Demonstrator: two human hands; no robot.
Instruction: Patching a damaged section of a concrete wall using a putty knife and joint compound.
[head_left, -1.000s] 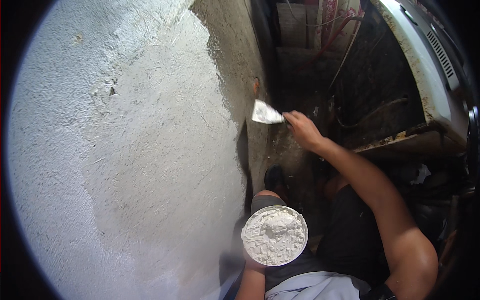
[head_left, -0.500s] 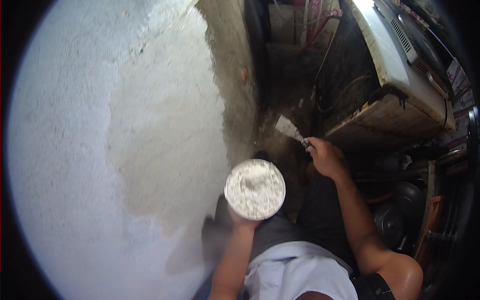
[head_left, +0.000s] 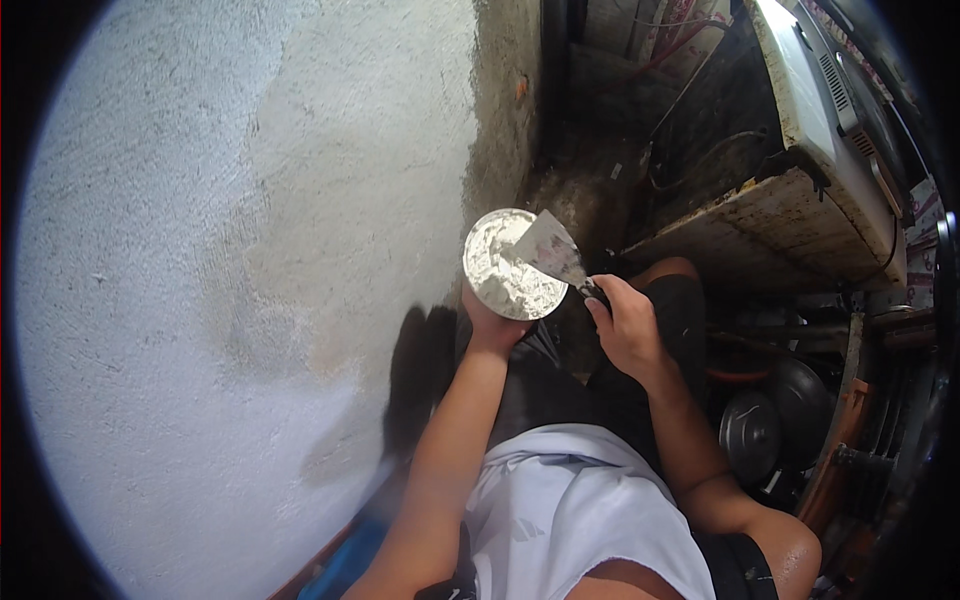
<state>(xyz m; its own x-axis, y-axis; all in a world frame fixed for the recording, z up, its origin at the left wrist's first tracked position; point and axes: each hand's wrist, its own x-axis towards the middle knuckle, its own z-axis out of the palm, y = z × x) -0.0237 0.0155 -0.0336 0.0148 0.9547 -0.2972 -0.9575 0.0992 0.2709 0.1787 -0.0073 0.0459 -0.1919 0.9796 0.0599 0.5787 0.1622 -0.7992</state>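
- Two hands, one tub (head_left: 466,262) of paste (head_left: 500,285), one scraper (head_left: 550,248).
- One wall (head_left: 150,300) fills the view from 7 to 11 o'clock; one white appliance (head_left: 840,165) stands at 2 o'clock.
- Two round dark metal pieces (head_left: 748,437) lie at 4 o'clock, the nearer with a central knob.
- The tub is round, with a pale rim; its paste is thick, white and lumpy.
- The scraper has a flat, flared metal blade, smeared with white, and a dark handle.
- The wall is rough and whitish, with a smoother greyish patch (head_left: 370,180) and a bare brown strip (head_left: 505,120) along its far edge.
- The appliance's panel is brown with rust or grime.
- The left hand (head_left: 492,328) cups the tub from 7 o'clock, its fingers largely hidden beneath.
- The right hand (head_left: 627,318) is closed around the scraper's handle, the blade pointing to 10 o'clock.
- The tub sits at 1 o'clock from the left hand and 10 o'clock from the right, the blade overlapping its rim; whether blade and paste touch is unclear.
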